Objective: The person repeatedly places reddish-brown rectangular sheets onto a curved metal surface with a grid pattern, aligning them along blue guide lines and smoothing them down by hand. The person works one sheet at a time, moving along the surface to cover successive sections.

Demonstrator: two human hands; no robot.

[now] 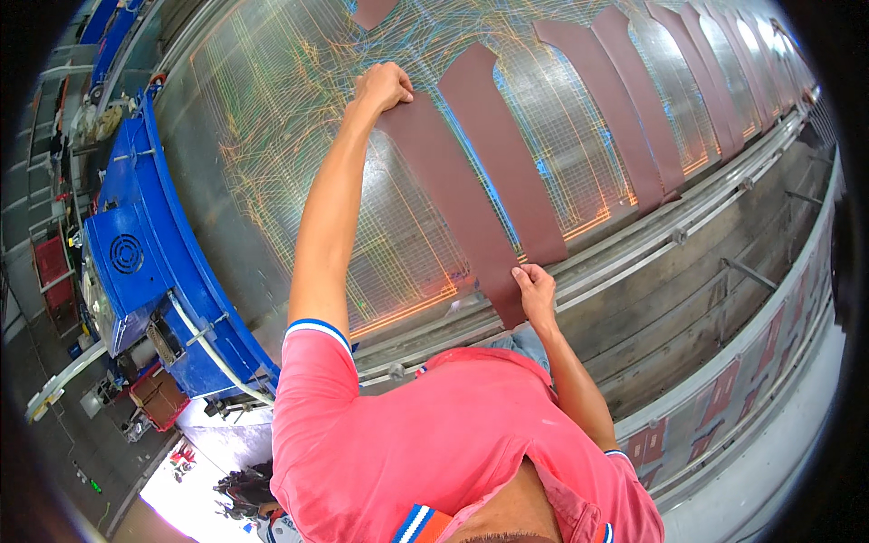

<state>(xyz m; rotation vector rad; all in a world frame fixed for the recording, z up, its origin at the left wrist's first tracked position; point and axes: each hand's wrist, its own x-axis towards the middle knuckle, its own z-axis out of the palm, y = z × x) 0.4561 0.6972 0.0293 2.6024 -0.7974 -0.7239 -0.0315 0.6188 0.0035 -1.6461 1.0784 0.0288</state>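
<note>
A long, flat brown panel [450, 195], like a strip of sheet material, lies on the metal table with its near end reaching past the table edge. My left hand [383, 86] is at its far end, with curled fingers pinching the corner. Down at the near end, my right hand [536, 291] pinches the panel's right edge between thumb and fingers. A second brown panel [507, 149] lies just to the right, parted from the first by a narrow gap of bright blue lines.
Thin coloured lines cover the metal table [262, 172]. More brown panels [597, 109] run in a row to the far right. A metal rail [670, 231] borders the near edge, with a trough [670, 317] beyond it. A blue machine housing [167, 244] stands at left.
</note>
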